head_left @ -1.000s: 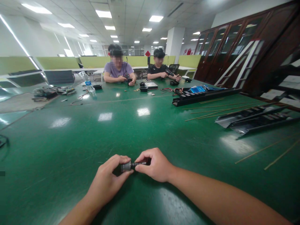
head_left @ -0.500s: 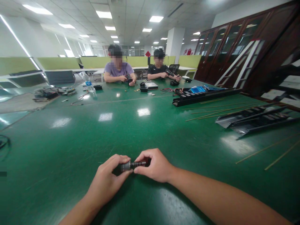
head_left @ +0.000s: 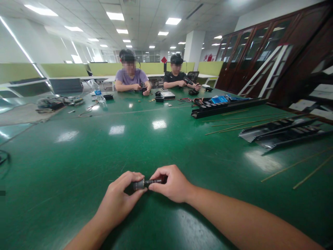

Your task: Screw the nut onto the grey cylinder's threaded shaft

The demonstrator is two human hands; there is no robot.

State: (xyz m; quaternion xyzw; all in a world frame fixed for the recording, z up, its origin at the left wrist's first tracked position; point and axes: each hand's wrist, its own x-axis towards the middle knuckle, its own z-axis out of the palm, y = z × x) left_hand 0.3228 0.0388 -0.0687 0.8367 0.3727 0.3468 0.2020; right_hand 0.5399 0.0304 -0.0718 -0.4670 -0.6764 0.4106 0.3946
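Between the fingertips of my left hand (head_left: 120, 194) is a short grey metal cylinder (head_left: 139, 184), pinched by the thumb below and the fingers above. A dark ridged shaft (head_left: 154, 181) runs out of the cylinder's right end. My right hand (head_left: 173, 184) closes its thumb and fingers around that shaft, whose far end is hidden in the palm. The piece lies roughly level, just over or on the green tabletop (head_left: 125, 152); which of the two I cannot tell.
Two people sit across the table handling dark devices. A water bottle (head_left: 97, 92) stands at the far left near a pile of parts (head_left: 61, 102). To the right lie black metal channels (head_left: 281, 133), thin rods (head_left: 277, 170) and blue-wrapped parts (head_left: 220, 100). A ladder (head_left: 275, 71) stands behind.
Both hands keep the same grip on the metal piece, almost unmoved. The view has shifted very slightly.
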